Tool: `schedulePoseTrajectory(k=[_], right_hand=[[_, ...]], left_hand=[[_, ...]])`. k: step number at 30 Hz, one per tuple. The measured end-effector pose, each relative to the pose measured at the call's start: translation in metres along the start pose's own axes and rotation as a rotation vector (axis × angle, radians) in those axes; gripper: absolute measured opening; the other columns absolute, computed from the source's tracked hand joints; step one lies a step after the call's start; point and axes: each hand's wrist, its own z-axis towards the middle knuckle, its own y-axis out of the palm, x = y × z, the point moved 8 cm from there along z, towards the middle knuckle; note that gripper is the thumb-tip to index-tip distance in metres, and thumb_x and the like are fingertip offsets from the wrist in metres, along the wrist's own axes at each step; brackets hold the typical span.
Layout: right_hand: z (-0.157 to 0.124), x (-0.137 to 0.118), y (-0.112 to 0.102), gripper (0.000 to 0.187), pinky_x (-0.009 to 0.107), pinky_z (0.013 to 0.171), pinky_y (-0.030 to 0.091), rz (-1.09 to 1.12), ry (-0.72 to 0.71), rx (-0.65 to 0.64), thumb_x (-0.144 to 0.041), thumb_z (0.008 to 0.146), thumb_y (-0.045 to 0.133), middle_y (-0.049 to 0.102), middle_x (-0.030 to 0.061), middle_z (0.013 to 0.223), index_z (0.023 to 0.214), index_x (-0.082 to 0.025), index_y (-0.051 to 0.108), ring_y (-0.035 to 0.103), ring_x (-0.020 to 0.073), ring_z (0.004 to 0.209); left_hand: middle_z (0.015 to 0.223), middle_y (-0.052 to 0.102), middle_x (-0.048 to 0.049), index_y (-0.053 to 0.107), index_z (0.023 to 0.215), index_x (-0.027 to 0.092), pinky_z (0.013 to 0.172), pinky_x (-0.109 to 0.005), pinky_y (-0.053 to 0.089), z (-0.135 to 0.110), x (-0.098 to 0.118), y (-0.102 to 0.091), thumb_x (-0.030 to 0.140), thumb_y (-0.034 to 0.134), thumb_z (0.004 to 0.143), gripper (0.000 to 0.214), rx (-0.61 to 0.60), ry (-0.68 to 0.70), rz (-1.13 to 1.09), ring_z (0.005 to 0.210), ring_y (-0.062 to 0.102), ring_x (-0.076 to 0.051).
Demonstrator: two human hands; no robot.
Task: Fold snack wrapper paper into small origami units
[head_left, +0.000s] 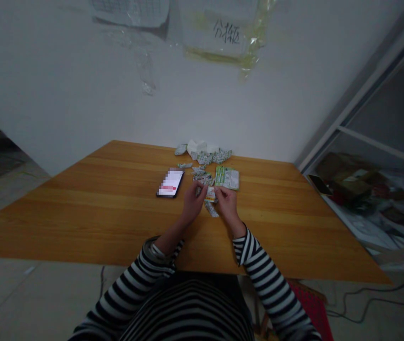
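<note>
Slip [210,194] pinched by left hand [192,201] at one edge, right hand [227,202] at the other, near green-white packet [228,178]

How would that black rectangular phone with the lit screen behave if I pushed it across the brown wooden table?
The black rectangular phone would probably stay stiff, since its slab shape shows no bend. Lying flat on the smooth-looking brown wooden table, it would likely slide rather than roll or tip.

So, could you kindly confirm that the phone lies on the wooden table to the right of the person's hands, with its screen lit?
Not quite: the head view shows the phone left of the hands, on the wooden table, with its screen lit.
</note>
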Motion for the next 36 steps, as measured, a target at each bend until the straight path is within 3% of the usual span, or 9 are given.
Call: schedulePoseTrajectory(k=[9, 18, 22, 26, 30, 36], right_hand=[[-0.001, 0.000, 0.000, 0.038, 0.024, 0.057, 0.042, -0.001, 0.012, 0.027, -0.051, 0.083, 0.057, 0.060, 0.0003, 0.065, 0.072, -0.016, 0.067, 0.052, 0.0142, 0.061], [-0.001, -0.005, 0.000, 0.037, 0.024, 0.057, 0.042, -0.016, -0.005, 0.039, -0.050, 0.083, 0.056, 0.060, 0.0001, 0.065, 0.074, -0.015, 0.067, 0.052, 0.0149, 0.061], [0.000, -0.006, -0.002, 0.034, 0.024, 0.057, 0.041, -0.048, -0.019, 0.053, -0.046, 0.084, 0.056, 0.060, -0.0003, 0.065, 0.073, -0.016, 0.067, 0.052, 0.0147, 0.061], [0.000, -0.007, 0.001, 0.031, 0.023, 0.057, 0.040, -0.087, -0.031, 0.027, -0.043, 0.084, 0.056, 0.060, -0.0007, 0.063, 0.070, -0.017, 0.066, 0.052, 0.0144, 0.060], [-0.003, -0.008, 0.006, 0.026, 0.025, 0.063, 0.043, -0.101, -0.047, -0.003, -0.041, 0.084, 0.058, 0.067, 0.0018, 0.073, 0.078, -0.018, 0.070, 0.058, 0.0171, 0.067], [-0.003, -0.015, 0.000, 0.022, 0.026, 0.065, 0.044, -0.163, -0.132, 0.050, -0.034, 0.085, 0.057, 0.068, 0.0040, 0.076, 0.078, -0.018, 0.071, 0.059, 0.0176, 0.069]], left_hand=[[0.068, 0.053, 0.0016, 0.051, 0.073, 0.020, 0.061, -0.026, 0.042, 0.000, -0.003, -0.002, 0.035, 0.058, 0.086, 0.021, 0.030, -0.004, 0.015, 0.064, 0.051, -0.015], [0.082, 0.067, -0.0025, 0.065, 0.091, 0.019, 0.066, -0.028, 0.047, 0.003, -0.011, -0.002, 0.034, 0.061, 0.083, 0.017, 0.024, -0.024, -0.032, 0.073, 0.060, -0.017], [0.072, 0.070, -0.0012, 0.071, 0.081, 0.019, 0.062, -0.028, 0.047, 0.005, -0.020, 0.001, 0.034, 0.063, 0.081, 0.017, -0.038, -0.082, -0.024, 0.066, 0.061, -0.017], [0.068, 0.069, -0.0011, 0.070, 0.076, 0.018, 0.060, -0.027, 0.046, 0.004, -0.023, -0.004, 0.032, 0.063, 0.080, 0.016, 0.000, -0.112, -0.012, 0.064, 0.061, -0.017], [0.069, 0.069, -0.0013, 0.069, 0.078, 0.017, 0.059, -0.027, 0.047, 0.002, -0.024, -0.008, 0.034, 0.061, 0.081, 0.019, 0.044, -0.143, -0.014, 0.063, 0.061, -0.016], [0.069, 0.067, -0.0018, 0.070, 0.071, 0.017, 0.057, -0.026, 0.046, 0.005, -0.019, -0.004, 0.031, 0.064, 0.078, 0.017, -0.002, -0.134, -0.007, 0.061, 0.060, -0.016]])
